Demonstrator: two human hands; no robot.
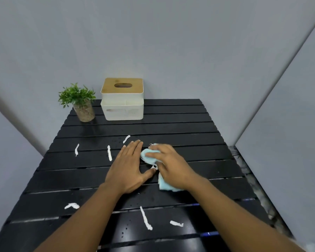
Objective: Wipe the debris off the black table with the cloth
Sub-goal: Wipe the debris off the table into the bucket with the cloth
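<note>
Nearest the person, two bare forearms reach out over the black slatted surface (pixel 180 124); between and beside them white twisted scraps of debris lie scattered on the near slats: a long strip (pixel 145 218) between the arms, a short piece (pixel 176 223) just right of it, and a crumpled bit (pixel 72 206) out to the left, close to the left edge. Further in, the left hand (pixel 129 170) lies flat, palm down and fingers spread wide, holding nothing; its thumb nearly meets the light blue cloth (pixel 149 157). The right hand (pixel 168 164) presses down on that cloth, fingers curled over the bunched front part, its grip closed on the fabric; a tail of cloth trails out from under the wrist toward the person; a small white scrap (pixel 154 166) sits at the cloth's edge between the two hands. Beyond the left hand, three more strips rest apart from one another: one (pixel 109 153) just left of the fingers, one (pixel 126 139) above the fingertips, one (pixel 77 149) nearer the left edge. The right half of the surface past the cloth is bare slats up to the far edge. At the far left corner stand a small potted plant (pixel 80 102) and, just beside it, a white tissue box with a wooden lid (pixel 122 99); grey walls close in behind and on the right.
</note>
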